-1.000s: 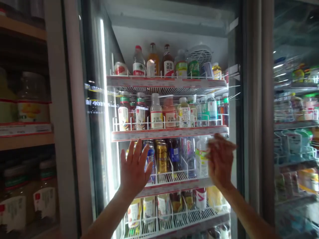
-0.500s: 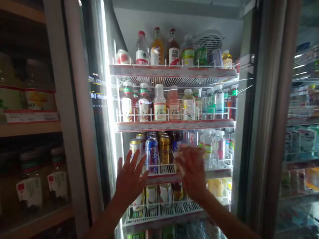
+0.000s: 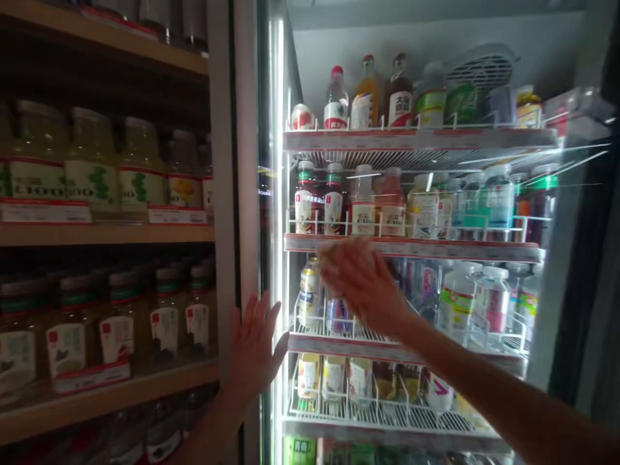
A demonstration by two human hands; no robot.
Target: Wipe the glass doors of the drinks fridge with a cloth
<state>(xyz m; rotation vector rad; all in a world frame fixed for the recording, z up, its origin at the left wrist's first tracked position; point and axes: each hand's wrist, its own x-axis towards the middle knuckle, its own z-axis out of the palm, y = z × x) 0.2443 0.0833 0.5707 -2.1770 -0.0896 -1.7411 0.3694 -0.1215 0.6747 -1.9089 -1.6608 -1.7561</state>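
My right hand (image 3: 368, 287) is stretched out in front of the lit drinks fridge, blurred by motion. Under its fingers is a pale, crumpled cloth (image 3: 341, 250), pressed flat at the height of the second shelf's edge. Reflections crossing the shelves show a glass door (image 3: 431, 183) between the hand and the drinks. My left hand (image 3: 254, 345) has its fingers spread and holds nothing. It lies against the left door frame (image 3: 247, 194), close to the bright light strip. Behind the right hand, several cans, one of them a blue can (image 3: 338, 316), are partly hidden.
Bottles stand on the fridge's wire shelves (image 3: 416, 137), with a round fan grille (image 3: 479, 68) at the top back. To the left, wooden shelves (image 3: 106, 234) hold rows of juice bottles (image 3: 92, 155). A dark frame edge (image 3: 588, 271) bounds the fridge on the right.
The view has turned left, showing more of the wooden shelves. My right hand has swept left and up across the glass with the cloth. My left hand is now against the frame.
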